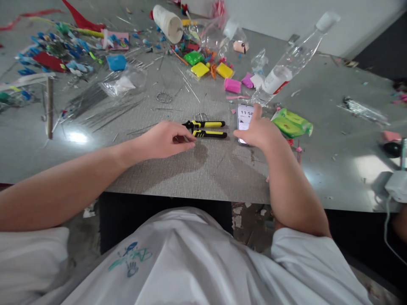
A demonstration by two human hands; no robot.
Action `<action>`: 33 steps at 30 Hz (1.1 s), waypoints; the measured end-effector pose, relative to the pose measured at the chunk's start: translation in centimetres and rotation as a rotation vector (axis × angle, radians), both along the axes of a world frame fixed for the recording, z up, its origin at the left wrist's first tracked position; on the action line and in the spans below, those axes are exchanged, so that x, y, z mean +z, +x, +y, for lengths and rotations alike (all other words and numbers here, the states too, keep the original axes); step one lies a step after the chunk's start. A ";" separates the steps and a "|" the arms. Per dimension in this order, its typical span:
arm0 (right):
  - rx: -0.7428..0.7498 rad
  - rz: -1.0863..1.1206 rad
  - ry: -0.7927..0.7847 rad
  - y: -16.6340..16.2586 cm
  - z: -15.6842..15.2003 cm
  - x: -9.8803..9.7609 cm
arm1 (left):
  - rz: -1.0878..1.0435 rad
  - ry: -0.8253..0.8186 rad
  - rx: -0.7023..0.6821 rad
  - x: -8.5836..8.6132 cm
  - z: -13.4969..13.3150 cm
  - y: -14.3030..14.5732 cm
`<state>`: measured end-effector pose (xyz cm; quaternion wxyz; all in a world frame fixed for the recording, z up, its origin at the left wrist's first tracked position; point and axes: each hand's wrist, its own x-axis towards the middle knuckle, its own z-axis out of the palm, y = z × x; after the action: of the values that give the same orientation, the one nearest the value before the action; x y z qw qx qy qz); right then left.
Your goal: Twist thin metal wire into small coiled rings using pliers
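Pliers with yellow and black handles (210, 124) lie on the grey table, their handles spread and pointing right. My left hand (165, 139) rests beside the pliers' head and partly covers it. Its fingers curve loosely, the thumb apart from them, and nothing shows in its grasp. A smartphone (244, 126) lies face up with its screen lit, showing a clock. Over the phone's right side is my right hand (265, 132), thumb and a finger spread apart; the other fingers are hidden. Small wire coils (164, 98) lie beyond the pliers.
A clear plastic bottle (292, 59) leans at the back right, near a green packet (291, 123). Coloured clay packs (199, 70) and a white tub (168, 24) lie farther back. Thin wires (104, 108) and blue bits (73, 53) spread across the left. A white plug (397, 185) sits far right.
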<state>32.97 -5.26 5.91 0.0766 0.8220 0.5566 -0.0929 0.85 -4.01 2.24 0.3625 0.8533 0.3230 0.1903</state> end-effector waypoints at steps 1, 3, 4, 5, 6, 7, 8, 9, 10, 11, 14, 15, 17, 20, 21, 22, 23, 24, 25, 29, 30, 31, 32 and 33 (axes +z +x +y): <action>0.012 0.005 0.029 0.1 0.1 -0.3 | 0.003 0.006 0.000 0.0 0.0 0.0; 0.063 0.031 0.107 0.5 0.3 -0.9 | 0.002 0.015 0.002 -0.1 0.0 0.0; 0.091 0.049 0.150 0.6 0.5 -1.2 | 0.002 0.015 0.005 -0.1 0.0 0.0; 0.113 0.064 0.193 0.7 0.6 -1.5 | 0.003 0.015 0.008 0.0 0.0 0.0; 0.126 0.070 0.229 0.9 0.8 -1.8 | 0.006 0.015 0.011 0.0 0.0 0.0; 0.132 0.062 0.258 0.9 1.0 -2.1 | 0.012 0.015 0.012 0.0 0.0 0.0; 0.134 0.041 0.280 1.0 1.2 -2.4 | 0.019 0.016 0.012 0.1 0.0 0.0; 0.133 0.012 0.295 1.0 1.4 -2.7 | 0.024 0.018 0.011 0.2 0.0 0.0; 0.130 -0.021 0.306 1.0 1.5 -3.0 | 0.026 0.020 0.012 0.3 0.0 0.0; 0.126 -0.050 0.309 1.0 1.6 -3.3 | 0.026 0.022 0.014 0.4 0.0 0.0; 0.114 -0.097 0.303 0.5 1.7 -3.8 | 0.019 0.027 0.024 0.6 0.0 0.0; 0.112 -0.104 0.301 0.3 1.6 -3.8 | 0.017 0.032 0.026 0.6 0.1 0.0; 0.103 -0.119 0.284 -0.4 1.3 -3.6 | 0.018 0.041 0.024 0.6 0.1 0.0; 0.087 -0.119 0.202 -1.5 0.8 -2.5 | 0.022 0.048 0.027 0.5 0.1 0.1; 0.087 -0.107 0.170 -1.7 0.7 -2.0 | 0.023 0.049 0.030 0.5 0.1 0.1; 0.091 -0.096 0.149 -1.9 0.8 -1.5 | 0.025 0.051 0.033 0.5 0.1 0.1; 0.105 -0.087 0.145 -1.9 1.1 -1.1 | 0.027 0.054 0.035 0.6 0.1 0.1; 0.133 -0.082 0.158 -1.9 1.5 -0.7 | 0.030 0.056 0.035 0.6 0.2 0.1; 0.173 -0.079 0.184 -1.8 2.1 -0.5 | 0.034 0.058 0.031 0.6 0.2 0.1; 0.396 -0.047 0.240 -1.0 6.2 -0.3 | 0.036 0.060 0.030 0.4 0.5 0.0; 0.414 -0.052 0.223 -0.9 7.4 -0.4 | 0.032 0.059 0.033 0.3 0.6 0.0; 0.429 -0.062 0.201 -0.8 8.4 -0.7 | 0.025 0.060 0.037 0.2 0.7 -0.1; 0.429 -0.064 0.197 -0.7 9.4 -0.9 | 0.019 0.062 0.038 0.1 0.8 -0.1; 0.433 -0.056 0.196 -0.6 10.2 -1.3 | 0.017 0.062 0.036 0.0 0.8 -0.2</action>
<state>32.38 4.95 4.66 0.0301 0.6891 0.7240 0.0031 0.68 -3.18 2.29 0.3296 0.8597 0.3352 0.1996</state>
